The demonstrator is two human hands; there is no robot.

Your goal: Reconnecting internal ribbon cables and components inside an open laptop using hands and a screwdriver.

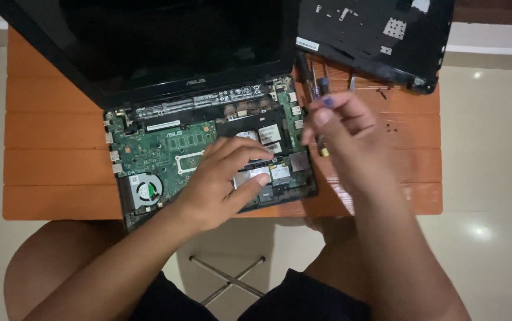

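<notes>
Screwdriver (322, 122) is standing near upright, tip down, pinched in right hand (345, 134). Left hand (223, 181), fingers loosely spread, is pressing on the opened laptop (167, 154) beneath it.

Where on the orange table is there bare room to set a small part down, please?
The orange table is bare left of the opened laptop, a wide strip to its edge. A smaller bare patch lies at the right edge. Between the laptop and the removed black cover it is crowded: right hand, screwdriver, loose screws.
</notes>
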